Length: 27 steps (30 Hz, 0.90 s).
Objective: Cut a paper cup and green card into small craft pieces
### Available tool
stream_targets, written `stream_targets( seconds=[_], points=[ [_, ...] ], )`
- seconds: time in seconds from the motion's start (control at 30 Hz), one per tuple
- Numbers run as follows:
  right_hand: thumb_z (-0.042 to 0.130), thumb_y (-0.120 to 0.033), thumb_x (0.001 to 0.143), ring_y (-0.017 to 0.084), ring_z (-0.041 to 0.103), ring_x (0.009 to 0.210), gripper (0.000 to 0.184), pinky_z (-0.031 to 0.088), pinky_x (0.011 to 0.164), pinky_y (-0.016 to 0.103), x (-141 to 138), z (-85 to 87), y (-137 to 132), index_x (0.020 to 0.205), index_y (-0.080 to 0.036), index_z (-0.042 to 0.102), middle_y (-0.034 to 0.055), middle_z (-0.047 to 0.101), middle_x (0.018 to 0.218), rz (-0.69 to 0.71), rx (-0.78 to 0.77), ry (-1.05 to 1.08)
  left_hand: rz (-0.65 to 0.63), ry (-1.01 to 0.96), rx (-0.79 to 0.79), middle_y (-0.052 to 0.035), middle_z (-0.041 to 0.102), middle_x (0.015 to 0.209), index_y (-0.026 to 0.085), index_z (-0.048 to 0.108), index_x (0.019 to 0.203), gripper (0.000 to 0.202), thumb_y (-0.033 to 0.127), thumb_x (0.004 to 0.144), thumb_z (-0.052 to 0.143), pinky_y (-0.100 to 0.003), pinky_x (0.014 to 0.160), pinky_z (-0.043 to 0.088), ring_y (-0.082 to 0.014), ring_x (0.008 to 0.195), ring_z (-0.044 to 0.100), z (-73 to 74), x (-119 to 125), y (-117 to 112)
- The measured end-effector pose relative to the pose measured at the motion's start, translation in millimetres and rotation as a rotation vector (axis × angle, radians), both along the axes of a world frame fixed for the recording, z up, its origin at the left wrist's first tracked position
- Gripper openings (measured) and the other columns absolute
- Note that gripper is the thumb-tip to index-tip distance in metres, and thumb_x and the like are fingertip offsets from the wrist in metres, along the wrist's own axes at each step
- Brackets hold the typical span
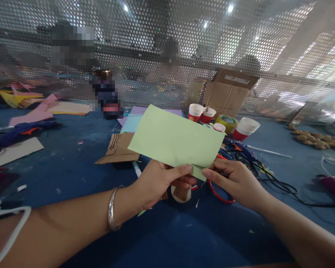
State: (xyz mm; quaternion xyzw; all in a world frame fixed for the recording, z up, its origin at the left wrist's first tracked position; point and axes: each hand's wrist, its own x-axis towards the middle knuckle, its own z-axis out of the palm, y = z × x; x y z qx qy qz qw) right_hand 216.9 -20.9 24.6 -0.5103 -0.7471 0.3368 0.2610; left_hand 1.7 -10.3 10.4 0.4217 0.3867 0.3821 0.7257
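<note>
A folded light green paper sheet (175, 138) is held up above the blue table (80, 163). My left hand (158, 182), with a silver bangle on the wrist, pinches the sheet's lower edge between thumb and fingers. My right hand (234, 180) pinches the same lower edge at its right corner and also seems to hold red-handled scissors (220, 195) underneath. A roll of tape (181, 193) lies on the table just below both hands.
Corrugated cardboard (118, 149), coloured paper sheets (134, 119), red-and-white paper cups (195, 111), a stack of cups (244, 128), a yellow tape roll (226, 122), black cables (279, 184) and a cardboard box (228, 91) surround the hands. A perforated metal screen (167, 44) closes the back.
</note>
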Motion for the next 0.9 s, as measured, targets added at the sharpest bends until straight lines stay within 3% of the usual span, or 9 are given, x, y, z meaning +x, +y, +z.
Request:
stream_targets(
  seconds=[0.27, 0.5, 0.73, 0.9],
  points=[
    [0.058, -0.049, 0.093, 0.013, 0.05, 0.06, 0.041, 0.042, 0.055, 0.023, -1.3, 2.3, -0.4, 0.066, -0.019, 0.06, -0.0003, 0.056, 0.065, 0.017, 0.046, 0.029, 0.02, -0.006, -0.002, -0.0111, 0.078, 0.081, 0.011, 0.075, 0.108, 0.036, 0.028, 0.077, 0.082, -0.023, 0.06, 0.059, -0.0181, 0.07, 0.074, 0.7, 1.1, -1.1],
    [0.059, -0.043, 0.095, 0.018, 0.066, 0.08, 0.028, 0.051, 0.072, 0.026, -1.4, 0.9, -0.3, 0.088, -0.021, 0.075, 0.0029, 0.073, 0.085, 0.06, 0.038, 0.045, -0.006, -0.025, -0.015, -0.0084, 0.078, 0.08, 0.014, 0.075, 0.106, 0.034, 0.029, 0.076, 0.083, -0.021, 0.059, 0.058, -0.0162, 0.069, 0.074, -3.7, 0.7, -3.3],
    [0.063, -0.042, 0.093, 0.02, 0.068, 0.084, 0.023, 0.052, 0.074, 0.027, -2.4, 0.7, -0.2, 0.093, -0.022, 0.075, 0.0015, 0.073, 0.083, 0.069, -0.009, 0.09, -0.033, -0.03, -0.078, -0.0068, 0.076, 0.072, 0.013, 0.076, 0.098, 0.027, 0.03, 0.077, 0.083, -0.016, 0.047, 0.05, -0.0103, 0.055, 0.067, -2.2, 2.5, -5.3],
    [0.059, -0.045, 0.095, 0.018, 0.066, 0.078, 0.031, 0.051, 0.068, 0.026, -0.4, 0.8, 0.6, 0.089, -0.019, 0.074, 0.003, 0.072, 0.083, 0.051, 0.014, 0.055, -0.039, -0.07, -0.075, -0.0072, 0.076, 0.071, 0.011, 0.076, 0.1, 0.03, 0.029, 0.077, 0.083, -0.016, 0.052, 0.054, -0.0112, 0.057, 0.069, -2.1, 1.6, -2.9]
  ],
)
